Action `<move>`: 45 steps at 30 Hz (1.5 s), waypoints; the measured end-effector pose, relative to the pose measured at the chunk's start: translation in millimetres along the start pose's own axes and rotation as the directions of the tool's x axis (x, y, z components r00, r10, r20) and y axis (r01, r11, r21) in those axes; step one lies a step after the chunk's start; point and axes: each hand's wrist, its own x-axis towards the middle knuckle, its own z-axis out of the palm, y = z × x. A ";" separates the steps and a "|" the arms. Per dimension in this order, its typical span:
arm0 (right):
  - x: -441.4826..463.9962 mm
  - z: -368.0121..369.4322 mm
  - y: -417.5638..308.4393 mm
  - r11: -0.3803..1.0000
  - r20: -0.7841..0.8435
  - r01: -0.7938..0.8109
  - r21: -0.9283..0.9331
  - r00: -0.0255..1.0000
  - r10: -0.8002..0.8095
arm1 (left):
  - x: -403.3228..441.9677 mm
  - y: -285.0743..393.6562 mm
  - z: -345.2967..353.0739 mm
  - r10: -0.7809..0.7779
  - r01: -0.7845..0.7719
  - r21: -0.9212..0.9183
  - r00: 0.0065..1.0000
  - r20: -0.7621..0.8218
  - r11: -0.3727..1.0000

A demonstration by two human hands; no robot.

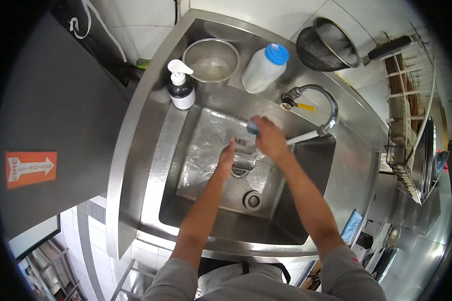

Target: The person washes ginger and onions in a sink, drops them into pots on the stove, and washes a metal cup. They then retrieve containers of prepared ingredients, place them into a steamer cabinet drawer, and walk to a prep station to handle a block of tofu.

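Over the sink basin [221, 190], my left hand [228, 156] is closed around the left side of a shiny metal cup [244, 161], which is tilted and partly hidden. My right hand [270, 139] grips a small blue-grey sponge [252, 128] just above the cup, fingers curled round it. The white spout of the faucet [306, 136] reaches toward my right wrist. A round metal drain strainer [252, 200] lies on the wet basin floor below the cup.
A black pump bottle [181, 93], a steel bowl [211, 60] and a white bottle with a blue cap [266, 68] stand along the back ledge. A mesh strainer [328, 45] hangs at the wall. To the right is a wire rack [404, 100]; a blue cloth [352, 226] lies by the front edge.
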 end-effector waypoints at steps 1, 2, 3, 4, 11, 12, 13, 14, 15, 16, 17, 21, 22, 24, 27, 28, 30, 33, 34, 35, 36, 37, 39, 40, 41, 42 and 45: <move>-16.4 34.6 18.3 0.991 -0.101 0.110 0.073 0.990 -0.102 | 6.1 -3.4 3.4 -0.070 0.071 -0.174 0.998 0.012 0.982; -32.5 60.1 24.1 0.965 -0.207 0.225 0.134 0.959 -0.195 | 9.6 -5.7 5.6 -0.136 0.140 -0.343 0.990 0.034 0.929; -50.3 69.8 13.7 0.965 -0.212 0.223 0.137 0.958 -0.192 | -11.3 18.2 9.9 -0.170 0.192 -0.323 0.981 0.097 0.927; -69.1 80.0 1.4 0.961 -0.250 0.276 -0.010 0.930 -0.269 | -21.0 24.3 16.5 -0.173 0.196 -0.318 0.980 0.097 0.928; -62.4 100.6 111.1 0.665 0.354 -0.499 0.555 0.866 0.354 | -48.0 -18.4 24.1 -0.002 -0.001 -0.060 0.999 -0.046 0.998; -63.5 94.2 119.7 -0.129 0.626 -0.642 0.755 0.650 0.430 | -52.0 -13.3 26.9 0.026 -0.026 -0.255 1.000 -0.005 0.967; -82.2 92.5 118.4 -0.346 0.631 -0.528 0.776 0.668 0.394 | -57.7 -3.0 35.7 0.093 -0.096 -0.487 0.995 -0.029 0.868; -94.9 101.8 106.7 -0.337 0.623 -0.525 0.782 0.678 0.390 | -55.9 1.1 48.9 0.107 -0.108 -0.488 0.994 -0.030 0.866; -106.4 126.1 92.1 -0.382 0.411 -0.222 0.897 0.736 0.537 | -53.7 0.9 65.7 0.054 -0.113 -0.621 0.992 -0.113 0.775; -113.5 140.5 79.3 -0.368 0.189 0.106 0.924 0.709 0.679 | -49.2 -0.5 82.0 -0.009 -0.132 -0.738 0.983 -0.183 0.662; -119.9 137.9 65.2 -0.366 0.180 0.112 0.924 0.717 0.674 | -40.3 -12.4 93.8 -0.082 -0.087 -0.736 0.978 -0.191 0.672; -111.1 108.9 72.0 0.900 -0.530 -0.116 0.420 0.774 0.347 | -19.0 -50.6 99.6 -0.035 -0.004 -0.275 0.990 -0.137 0.961; -101.1 98.6 88.7 0.877 -0.432 0.001 0.481 0.871 0.236 | -27.3 -36.9 101.5 -0.030 -0.002 -0.267 0.993 -0.116 0.964; -82.2 79.7 105.2 0.754 -0.326 -0.053 0.655 0.880 0.345 | -39.4 -20.7 98.9 0.069 -0.113 -0.183 0.970 -0.232 0.976; -77.6 92.6 122.6 0.529 -0.086 -0.249 0.812 0.844 0.529 | -47.8 -8.1 96.4 -0.028 -0.075 -0.512 0.981 -0.191 0.856; -85.5 104.3 130.0 0.524 -0.085 -0.247 0.815 0.844 0.530 | -46.9 -5.7 90.2 -0.028 -0.076 -0.508 0.981 -0.194 0.858; -110.9 117.5 143.5 0.570 -0.022 -0.487 0.662 0.747 0.664 | -41.4 -5.3 78.9 -0.157 -0.022 -0.689 0.968 -0.196 0.724; -141.1 107.3 117.8 -0.447 0.544 -0.316 0.837 0.564 0.621 | -16.8 -20.1 75.8 -0.327 0.054 -0.730 0.915 -0.237 0.681; -141.6 100.1 105.6 -0.451 0.552 -0.323 0.832 0.562 0.616 | -7.3 -36.4 72.6 -0.424 0.122 -0.742 0.875 -0.233 0.659; -138.5 88.1 89.3 -0.564 0.507 -0.181 0.805 0.703 0.499 | 16.7 -81.0 60.2 -0.410 0.152 -0.766 0.898 -0.157 0.624; -136.1 76.5 74.4 -0.680 0.419 -0.052 0.732 0.821 0.388 | 9.2 -78.7 63.1 -0.416 0.152 -0.764 0.895 -0.163 0.627; -133.4 65.7 63.9 -0.643 0.373 -0.027 0.765 0.833 0.409 | -5.9 -70.1 71.9 -0.465 0.181 -0.805 0.876 -0.129 0.565; -126.1 73.5 75.2 -0.537 0.365 -0.143 0.831 0.870 0.332 | -13.1 -69.6 78.7 -0.542 0.308 -0.734 0.834 -0.097 0.605; -121.9 68.7 73.7 -0.407 0.365 -0.245 0.880 0.897 0.250 | -11.7 -79.0 71.2 -0.544 0.309 -0.733 0.834 -0.098 0.606; -119.4 63.1 72.1 -0.354 0.345 -0.234 0.905 0.892 0.292 | -10.3 -86.6 60.7 -0.442 0.354 -0.395 0.883 -0.158 0.848; -115.1 44.2 61.2 -0.354 0.342 -0.230 0.906 0.892 0.296 | -27.0 -60.7 69.6 -0.323 0.243 -0.273 0.897 -0.303 0.931; -97.2 49.9 78.6 0.746 0.108 -0.262 0.612 0.962 0.249 | -73.7 23.7 93.2 -0.052 0.039 -0.063 0.974 -0.219 0.997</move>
